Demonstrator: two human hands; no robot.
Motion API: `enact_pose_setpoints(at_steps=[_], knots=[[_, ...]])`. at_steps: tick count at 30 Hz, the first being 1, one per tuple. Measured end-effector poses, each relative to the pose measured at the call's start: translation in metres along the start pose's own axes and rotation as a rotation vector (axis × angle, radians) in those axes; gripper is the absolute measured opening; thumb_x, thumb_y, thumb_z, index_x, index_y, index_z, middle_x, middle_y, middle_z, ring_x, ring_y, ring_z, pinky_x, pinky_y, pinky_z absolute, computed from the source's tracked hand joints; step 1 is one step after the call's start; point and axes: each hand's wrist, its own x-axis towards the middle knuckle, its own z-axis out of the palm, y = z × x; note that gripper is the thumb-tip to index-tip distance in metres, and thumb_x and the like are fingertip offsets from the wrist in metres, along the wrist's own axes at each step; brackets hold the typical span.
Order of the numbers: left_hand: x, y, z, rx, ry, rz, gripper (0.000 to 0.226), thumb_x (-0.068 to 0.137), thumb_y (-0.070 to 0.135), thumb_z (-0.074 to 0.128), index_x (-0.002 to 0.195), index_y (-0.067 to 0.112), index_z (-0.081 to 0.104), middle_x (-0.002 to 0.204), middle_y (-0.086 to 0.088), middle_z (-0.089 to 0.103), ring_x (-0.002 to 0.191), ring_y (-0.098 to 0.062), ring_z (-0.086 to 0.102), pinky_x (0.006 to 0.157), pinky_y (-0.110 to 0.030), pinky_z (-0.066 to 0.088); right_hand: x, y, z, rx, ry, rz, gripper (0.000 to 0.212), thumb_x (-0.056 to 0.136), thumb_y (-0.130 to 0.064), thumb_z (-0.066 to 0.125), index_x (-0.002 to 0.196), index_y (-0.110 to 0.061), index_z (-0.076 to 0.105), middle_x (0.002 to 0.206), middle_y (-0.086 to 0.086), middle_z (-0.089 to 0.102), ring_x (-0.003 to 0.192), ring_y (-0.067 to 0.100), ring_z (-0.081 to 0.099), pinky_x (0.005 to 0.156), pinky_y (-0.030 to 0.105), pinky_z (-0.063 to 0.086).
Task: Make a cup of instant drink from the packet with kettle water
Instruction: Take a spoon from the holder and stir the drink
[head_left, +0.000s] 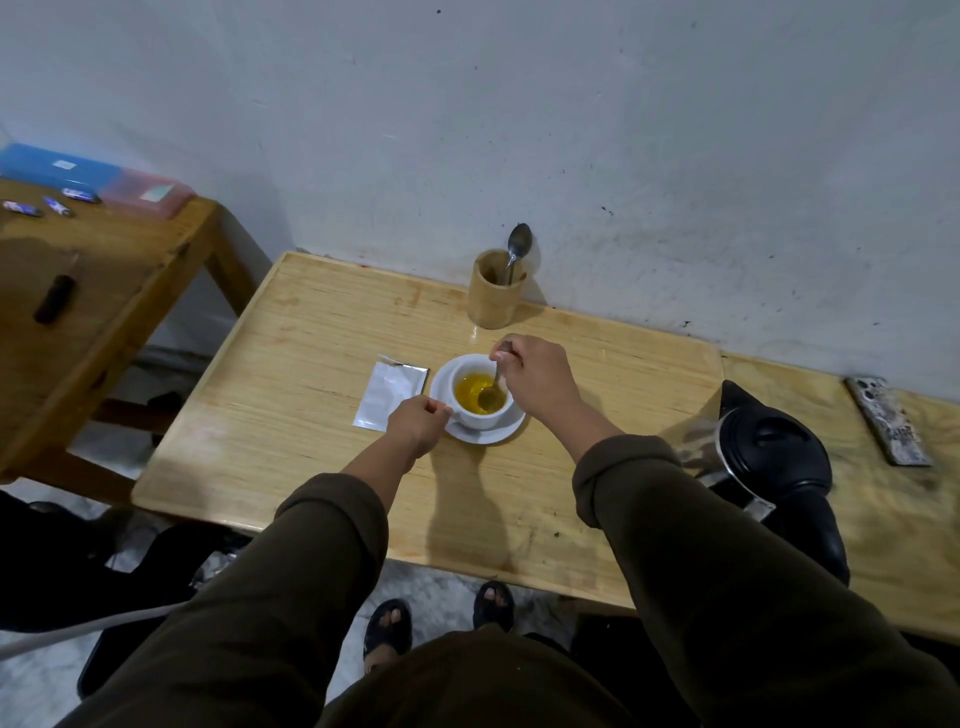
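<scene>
Here the cup (480, 395) sits on its saucer (488, 436) mid-desk, between both hands. Its handle is pinched by the left hand (418, 423); a spoon (493, 387), slanting into the drink, is gripped by the right hand (537, 379).

A wooden cup (492, 291) stands far back by the wall with a spare spoon (517, 247) in it. A phone (887, 420) lies at the right. On the left table (104, 291) sit a blue box (57, 167) and a pink box (148, 192).
</scene>
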Motion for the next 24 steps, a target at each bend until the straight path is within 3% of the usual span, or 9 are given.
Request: enact_pose_setpoints(at_steps=[6,13,17,20,24], knots=[[0.0015,-0.0011,0.0003,0.0,-0.002,0.009,0.032,0.094,0.029,0.051,0.112,0.006,0.062,0.118,-0.015,0.064,0.092,-0.021,0.05,0.076,-0.03,0.039,-0.0039,-0.0003,0.0074,0.02,0.028,-0.047,0.024,0.094,-0.014,0.05,0.105,-0.01,0.072,0.109,0.01,0.07,0.104,0.023,0.061,0.09,0.025,0.042],[0.0032,-0.0032,0.0006,-0.012,-0.006,0.031,0.032,0.094,0.03,0.051,0.112,0.005,0.062,0.119,-0.015,0.063,0.093,-0.02,0.05,0.078,-0.031,0.04,0.0001,-0.0083,0.0024,0.056,-0.051,-0.029,0.02,0.093,-0.012,0.051,0.092,-0.004,0.07,0.093,0.012,0.073,0.093,0.024,0.065,0.085,0.032,0.05],[0.0039,-0.005,0.0001,-0.008,-0.015,0.035,0.033,0.094,0.03,0.05,0.111,0.005,0.062,0.117,-0.016,0.063,0.093,-0.021,0.05,0.078,-0.031,0.04,0.0047,-0.0043,0.0037,-0.075,0.013,-0.017,0.024,0.095,-0.015,0.047,0.101,-0.007,0.069,0.106,0.013,0.066,0.102,0.025,0.058,0.078,0.023,0.035],[0.0054,-0.005,0.0,-0.016,-0.016,0.031,0.032,0.093,0.03,0.052,0.109,0.006,0.063,0.115,-0.014,0.065,0.092,-0.02,0.051,0.076,-0.03,0.039,0.0023,-0.0045,0.0066,-0.065,0.051,-0.043,0.026,0.096,-0.014,0.047,0.106,-0.008,0.07,0.11,0.013,0.067,0.105,0.026,0.059,0.084,0.024,0.038],[0.0067,-0.0059,-0.0003,-0.032,-0.018,0.027,0.022,0.092,0.03,0.054,0.1,0.012,0.063,0.102,-0.008,0.062,0.09,-0.02,0.05,0.074,-0.029,0.039,-0.0018,-0.0084,0.0086,0.04,-0.005,-0.061,0.023,0.093,-0.013,0.051,0.1,-0.007,0.072,0.104,0.012,0.072,0.1,0.025,0.065,0.094,0.032,0.048]])
